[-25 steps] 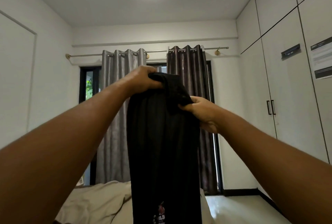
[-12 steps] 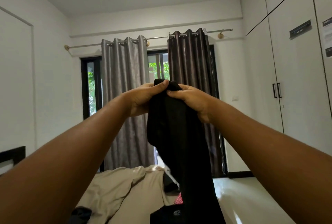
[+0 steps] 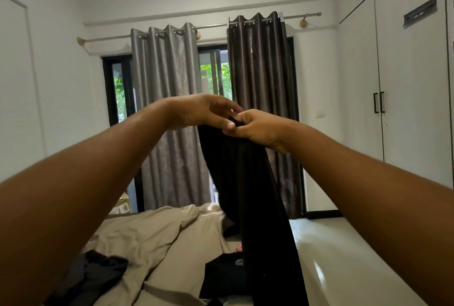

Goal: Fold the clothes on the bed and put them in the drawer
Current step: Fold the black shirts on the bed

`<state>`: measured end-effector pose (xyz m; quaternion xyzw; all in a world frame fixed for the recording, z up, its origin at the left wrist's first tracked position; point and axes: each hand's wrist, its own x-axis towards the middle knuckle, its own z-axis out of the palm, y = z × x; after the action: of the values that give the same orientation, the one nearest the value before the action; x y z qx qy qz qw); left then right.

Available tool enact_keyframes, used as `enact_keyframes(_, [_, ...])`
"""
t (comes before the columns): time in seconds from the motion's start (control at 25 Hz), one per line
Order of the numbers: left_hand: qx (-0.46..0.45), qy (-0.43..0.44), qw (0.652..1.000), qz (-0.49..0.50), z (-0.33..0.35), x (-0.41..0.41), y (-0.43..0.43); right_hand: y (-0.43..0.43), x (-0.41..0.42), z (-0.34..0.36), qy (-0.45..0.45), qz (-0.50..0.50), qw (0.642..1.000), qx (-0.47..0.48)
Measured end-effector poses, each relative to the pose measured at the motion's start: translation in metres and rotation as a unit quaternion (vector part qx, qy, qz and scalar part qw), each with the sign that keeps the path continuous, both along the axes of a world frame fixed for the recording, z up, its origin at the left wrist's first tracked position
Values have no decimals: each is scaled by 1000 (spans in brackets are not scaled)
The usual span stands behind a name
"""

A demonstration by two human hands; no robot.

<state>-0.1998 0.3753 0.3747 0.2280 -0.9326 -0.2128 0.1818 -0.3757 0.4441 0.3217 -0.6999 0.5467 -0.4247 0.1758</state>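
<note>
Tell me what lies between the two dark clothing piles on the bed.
In the head view, rumpled beige bedding lies between the left dark pile and the black shirt.

Hanging garment (image 3: 245,182): plain black. Bed sheet (image 3: 152,239): plain beige. Crumpled garment (image 3: 91,278) on bed, left: charcoal-black. Flat garment (image 3: 226,278) on bed: black, small white logo. Scrap (image 3: 239,248) beside it: red, pattern unclear. Left curtain (image 3: 169,114): silver-grey, faint mottled sheen. Right curtain (image 3: 258,65): dark brown. Wardrobe (image 3: 412,84): white; handles (image 3: 378,102) black. Window frame (image 3: 108,89): black. Floor (image 3: 331,256): glossy white.
</note>
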Motion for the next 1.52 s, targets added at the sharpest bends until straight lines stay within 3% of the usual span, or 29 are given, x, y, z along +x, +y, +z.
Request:
enact_keyframes(0.16, [-6,-48,999,21,-19,-10,-2,-1,0,-5,-55,38,998,6])
enact_keyframes(0.36, [-208,-52,968,131,-8,-3,0,-13,-7,-35,-69,-3,998,-10])
enact_keyframes(0.52, [-284,47,944,159,20,22,6,-24,-14,-78,-7,-56,996,64])
enact_keyframes(0.72, [-339,157,894,246,44,76,-13,-46,-39,-103,190,-190,955,127])
enact_keyframes(0.88, [-329,233,849,342,48,129,-38,-43,-79,-65,201,-365,909,-5])
enact_keyframes(0.96, [-295,269,834,381,45,151,-51,-37,-93,-44,197,-382,903,-13])
enact_keyframes(1.12, [-268,259,846,382,23,161,-68,-42,-97,-54,178,-302,935,46])
enact_keyframes(1.24, [-312,246,847,354,27,136,-58,-53,-87,-99,135,-239,959,64])
enact_keyframes(1.44, [-402,129,856,297,40,91,-35,-64,-31,-159,-83,-60,988,115])
enact_keyframes(1.52, [-409,72,869,271,35,72,-27,-66,1,-157,-172,1,985,30])
